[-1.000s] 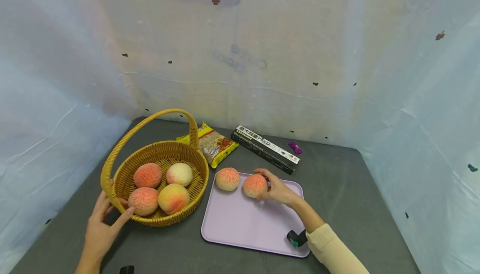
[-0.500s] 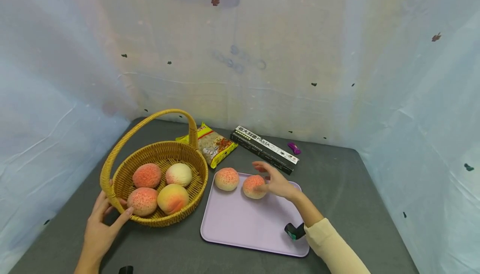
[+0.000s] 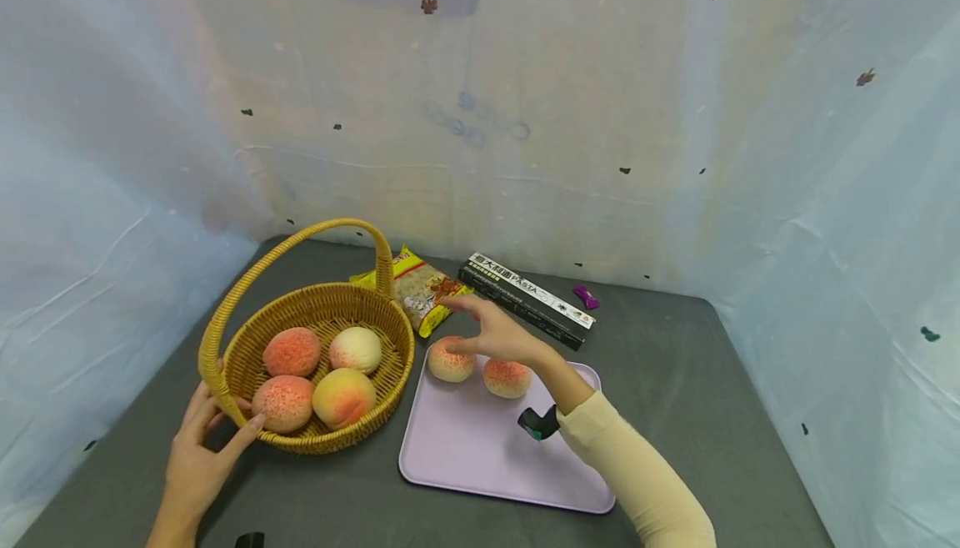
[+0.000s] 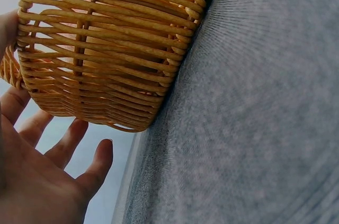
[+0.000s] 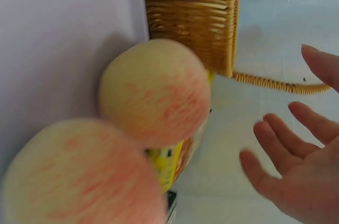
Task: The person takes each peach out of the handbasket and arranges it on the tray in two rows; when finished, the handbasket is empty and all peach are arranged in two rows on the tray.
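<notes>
My left hand (image 3: 198, 460) holds the yellow wicker basket (image 3: 311, 445) at its left side, thumb on the rim by the foot of the handle. In the left wrist view the other fingers of this left hand (image 4: 50, 173) spread along the wicker wall. Several peaches lie inside, among them a yellow-orange peach (image 3: 345, 398) and a pale peach (image 3: 356, 349). Over the lilac tray (image 3: 487, 456), my right hand (image 3: 498, 334) hovers with parted fingers, holding nothing. Below it sit a left peach (image 3: 448, 364) and a right peach (image 3: 507, 379); the right wrist view shows the hand (image 5: 302, 166) apart from both.
A yellow food packet (image 3: 427, 289) lies behind the basket's right side. Behind the tray are a black pasta box (image 3: 528, 299) and a small purple wrapped sweet (image 3: 586, 297). A pale sheet (image 3: 465, 198) hangs at the back of the grey table (image 3: 690, 414).
My right hand has let go of the right peach on the tray, lifted, and moved left over the left peach. My left hand stays on the basket.
</notes>
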`<action>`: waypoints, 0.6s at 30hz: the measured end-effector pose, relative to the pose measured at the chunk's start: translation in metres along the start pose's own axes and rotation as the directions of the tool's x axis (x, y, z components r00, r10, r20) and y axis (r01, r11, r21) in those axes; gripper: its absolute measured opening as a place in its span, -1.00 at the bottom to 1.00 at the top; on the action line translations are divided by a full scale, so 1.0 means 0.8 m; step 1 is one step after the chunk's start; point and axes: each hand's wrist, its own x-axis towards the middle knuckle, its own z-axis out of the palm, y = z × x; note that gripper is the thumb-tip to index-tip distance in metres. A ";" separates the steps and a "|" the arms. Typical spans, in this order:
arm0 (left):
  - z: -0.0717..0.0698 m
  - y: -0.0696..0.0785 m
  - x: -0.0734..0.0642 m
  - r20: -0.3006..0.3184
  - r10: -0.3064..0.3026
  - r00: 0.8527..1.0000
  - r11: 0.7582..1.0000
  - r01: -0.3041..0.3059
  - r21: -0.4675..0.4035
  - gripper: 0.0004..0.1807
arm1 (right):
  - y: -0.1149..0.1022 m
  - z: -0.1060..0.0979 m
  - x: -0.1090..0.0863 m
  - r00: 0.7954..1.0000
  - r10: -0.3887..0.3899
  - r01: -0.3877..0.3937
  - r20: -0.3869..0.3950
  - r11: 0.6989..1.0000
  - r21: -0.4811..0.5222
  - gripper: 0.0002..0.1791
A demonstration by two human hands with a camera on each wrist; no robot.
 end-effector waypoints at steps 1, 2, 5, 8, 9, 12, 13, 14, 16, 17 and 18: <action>0.000 0.000 0.000 -0.001 0.001 1.000 1.000 -0.001 -0.002 -0.72 | -0.003 0.002 0.006 1.000 -0.009 0.009 0.021 1.000 -0.009 -0.27; 0.000 -0.001 -0.001 -0.003 0.002 1.000 1.000 -0.002 -0.006 -0.72 | -0.006 0.003 0.013 0.999 -0.018 0.019 0.043 1.000 -0.012 -0.28; 0.001 -0.003 0.000 -0.003 -0.001 1.000 1.000 0.001 -0.012 -0.71 | -0.016 0.008 0.031 0.992 -0.025 0.021 0.126 0.999 0.034 -0.33; 0.001 -0.003 0.001 -0.001 -0.007 1.000 1.000 0.007 -0.010 -0.71 | -0.027 0.013 0.048 0.978 -0.042 0.026 0.203 0.996 0.082 -0.39; 0.001 -0.003 0.001 0.001 -0.009 1.000 1.000 0.009 -0.006 -0.71 | -0.031 0.015 0.054 0.973 -0.050 0.030 0.223 0.995 0.094 -0.40; 0.000 -0.004 0.002 -0.002 -0.012 1.000 1.000 0.012 0.001 -0.71 | -0.039 0.022 0.070 0.963 -0.077 0.059 0.258 0.995 0.078 -0.41; 0.000 -0.004 0.002 -0.003 -0.012 1.000 1.000 0.012 0.004 -0.70 | -0.042 0.025 0.075 0.960 -0.084 0.066 0.267 0.995 0.073 -0.40; 0.000 -0.005 0.001 -0.005 -0.013 1.000 1.000 0.013 0.004 -0.70 | -0.045 0.027 0.080 0.957 -0.085 0.068 0.277 0.995 0.070 -0.40; 0.000 -0.006 0.001 -0.007 -0.016 1.000 1.000 0.016 0.008 -0.70 | -0.051 0.033 0.089 0.950 -0.091 0.083 0.300 0.996 0.039 -0.38; 0.001 -0.006 0.001 -0.007 -0.017 1.000 1.000 0.017 0.008 -0.70 | -0.054 0.036 0.094 0.945 -0.092 0.088 0.314 0.996 0.025 -0.38; 0.001 -0.006 0.000 -0.008 -0.020 1.000 1.000 0.020 0.010 -0.70 | -0.058 0.038 0.099 0.940 -0.090 0.096 0.328 0.995 -0.001 -0.37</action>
